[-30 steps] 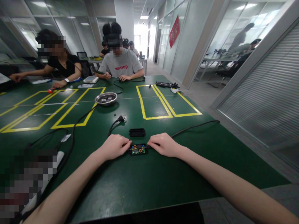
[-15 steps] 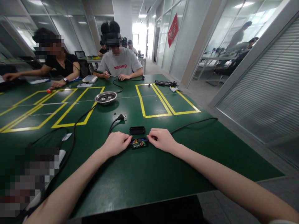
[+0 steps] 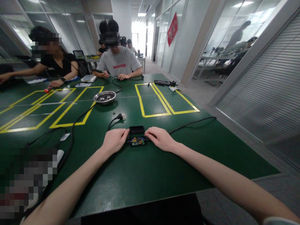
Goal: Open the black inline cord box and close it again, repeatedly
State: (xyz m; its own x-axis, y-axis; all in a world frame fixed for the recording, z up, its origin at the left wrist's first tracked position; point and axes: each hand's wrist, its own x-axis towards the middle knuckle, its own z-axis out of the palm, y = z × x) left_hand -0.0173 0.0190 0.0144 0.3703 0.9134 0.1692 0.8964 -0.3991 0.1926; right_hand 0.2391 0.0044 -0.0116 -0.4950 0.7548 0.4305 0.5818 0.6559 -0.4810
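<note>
A small black case half (image 3: 138, 144) holding a green circuit board with copper coils lies on the green table. Just behind it is its black plastic cover (image 3: 137, 130), hollow side up. The fingers of my left hand (image 3: 115, 139) are closed at the cover's left end. At the right end, my right hand (image 3: 161, 137) has its fingertips pinched together against the cover. A black power cord (image 3: 192, 123) runs off to the right from behind my right hand. Beyond my left hand, a black plug (image 3: 120, 116) on a short cable rests on the table.
A steel bowl (image 3: 104, 97) with metal parts stands further back. Yellow tape rectangles (image 3: 156, 115) mark the table. A folded black tripod (image 3: 165, 82) lies at the far right. Opposite me, a person in a grey shirt (image 3: 119, 62) works; another sits at left.
Both my hands have shifted away from the cable ends of the open case half, back to the ends of the cover. The view has moved slightly.
</note>
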